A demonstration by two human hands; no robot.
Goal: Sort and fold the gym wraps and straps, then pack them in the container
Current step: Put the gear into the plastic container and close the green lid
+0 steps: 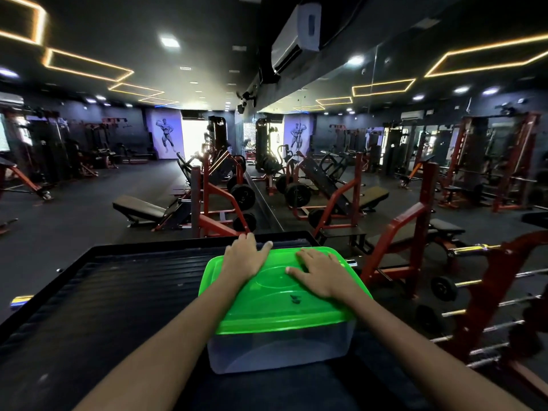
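Observation:
A clear plastic container [278, 350] with a bright green lid [275, 304] stands on a black ribbed platform [118, 292]. My left hand [244, 256] lies flat on the lid's far left corner, fingers straight and reaching over the edge. My right hand [318, 272] presses flat on the lid's far right part, fingers spread. The lid covers the container. No wraps or straps are visible; the container's inside looks dim through its wall.
A small yellow and blue object [21, 301] lies at the platform's left edge. Red and black benches [142, 210] and weight racks [486, 295] fill the gym floor beyond and to the right. A mirror wall runs ahead.

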